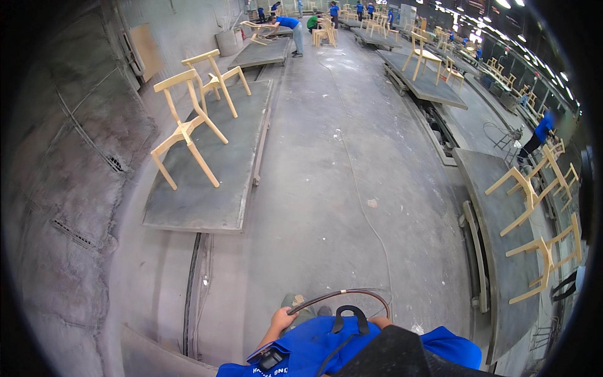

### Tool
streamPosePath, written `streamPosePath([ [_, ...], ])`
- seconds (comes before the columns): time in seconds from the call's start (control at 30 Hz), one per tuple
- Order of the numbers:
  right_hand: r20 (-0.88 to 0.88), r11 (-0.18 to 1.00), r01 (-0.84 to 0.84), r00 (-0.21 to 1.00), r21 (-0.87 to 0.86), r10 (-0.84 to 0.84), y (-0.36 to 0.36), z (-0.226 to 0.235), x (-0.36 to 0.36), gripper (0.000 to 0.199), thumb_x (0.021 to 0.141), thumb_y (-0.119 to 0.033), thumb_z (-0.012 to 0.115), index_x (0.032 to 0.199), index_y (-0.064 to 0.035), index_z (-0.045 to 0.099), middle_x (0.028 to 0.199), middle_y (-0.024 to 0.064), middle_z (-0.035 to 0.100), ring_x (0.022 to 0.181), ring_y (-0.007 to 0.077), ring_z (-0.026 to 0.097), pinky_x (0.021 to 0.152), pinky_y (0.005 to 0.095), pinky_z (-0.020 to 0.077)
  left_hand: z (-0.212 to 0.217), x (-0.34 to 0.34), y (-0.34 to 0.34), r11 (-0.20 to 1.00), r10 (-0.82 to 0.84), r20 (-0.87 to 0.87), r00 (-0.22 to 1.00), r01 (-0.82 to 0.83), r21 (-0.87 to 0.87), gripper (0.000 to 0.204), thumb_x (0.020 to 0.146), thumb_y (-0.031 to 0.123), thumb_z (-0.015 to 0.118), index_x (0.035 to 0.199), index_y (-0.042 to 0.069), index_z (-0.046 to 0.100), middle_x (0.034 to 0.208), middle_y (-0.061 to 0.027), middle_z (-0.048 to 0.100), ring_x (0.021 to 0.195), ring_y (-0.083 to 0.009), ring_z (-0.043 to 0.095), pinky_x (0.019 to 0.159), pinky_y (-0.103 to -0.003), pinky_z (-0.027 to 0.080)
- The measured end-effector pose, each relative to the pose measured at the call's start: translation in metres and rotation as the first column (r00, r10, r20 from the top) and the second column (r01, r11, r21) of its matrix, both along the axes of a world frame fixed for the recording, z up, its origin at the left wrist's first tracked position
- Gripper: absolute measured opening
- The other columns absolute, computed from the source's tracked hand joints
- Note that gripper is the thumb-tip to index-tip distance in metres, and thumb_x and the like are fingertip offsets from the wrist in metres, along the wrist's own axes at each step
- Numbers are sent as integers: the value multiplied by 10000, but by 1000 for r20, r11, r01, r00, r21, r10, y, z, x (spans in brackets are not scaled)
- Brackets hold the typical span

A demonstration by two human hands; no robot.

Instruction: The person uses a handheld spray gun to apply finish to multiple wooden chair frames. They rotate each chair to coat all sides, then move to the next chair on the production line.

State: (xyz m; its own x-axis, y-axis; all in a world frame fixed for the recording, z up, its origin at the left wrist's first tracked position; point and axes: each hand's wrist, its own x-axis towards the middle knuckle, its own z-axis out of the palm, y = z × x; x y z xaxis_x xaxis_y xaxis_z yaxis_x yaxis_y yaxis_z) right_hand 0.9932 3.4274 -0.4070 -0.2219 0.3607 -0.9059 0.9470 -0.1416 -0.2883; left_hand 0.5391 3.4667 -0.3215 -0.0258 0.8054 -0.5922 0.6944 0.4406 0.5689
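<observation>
A brown hose (342,293) arcs in front of my body at the lower edge, with a lighter band near its top. My left hand (282,319) is closed around the hose's left end. Of my right hand (380,322) only a small part shows beside the hose's right side. Its fingers are hidden behind my blue clothing and a dark strap, so its hold cannot be told. Past the hose, a thin cord (364,207) runs away along the grey floor.
Two bare wooden chair frames (183,129) stand on a low grey platform (195,210) at left. More chair frames (545,254) lie tipped on a platform (516,327) at right. Floor tracks (193,289) run beside the aisle. Far off, people in blue (290,28) work among chairs.
</observation>
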Motion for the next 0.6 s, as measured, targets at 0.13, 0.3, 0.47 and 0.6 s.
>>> streamPosePath([
  [0.13,14,1000,-15,1000,-15,15,21,-4,-11,476,832,-405,650,1210,-123,721,1290,155,669,1235,341,618,1010,476,483,9,-8,-3,998,44,17,999,-45,43,402,816,498,732,976,130,737,879,-148,728,868,-333,704,767,-443,531],
  [0.3,83,997,-61,994,-55,65,47,-17,-26,486,827,-398,655,1223,-122,714,1301,150,666,1240,336,618,1013,479,481,20,-13,-8,991,122,9,992,-122,47,371,821,489,731,930,134,737,829,-143,716,822,-335,699,737,-447,527],
  [0.47,135,996,-44,989,-76,54,54,-29,-25,503,818,-388,659,1249,-133,702,1298,141,672,1209,327,640,1006,481,486,23,-9,-3,988,120,27,992,-122,91,363,827,481,728,916,130,732,817,-135,712,810,-330,695,729,-443,523],
  [0.6,106,995,16,994,-101,-6,42,-29,-20,473,824,-383,650,1199,-104,721,1251,171,687,1166,344,662,978,486,505,21,-7,5,994,102,75,992,-104,21,355,831,474,724,920,131,730,820,-132,711,821,-327,695,729,-446,520],
])
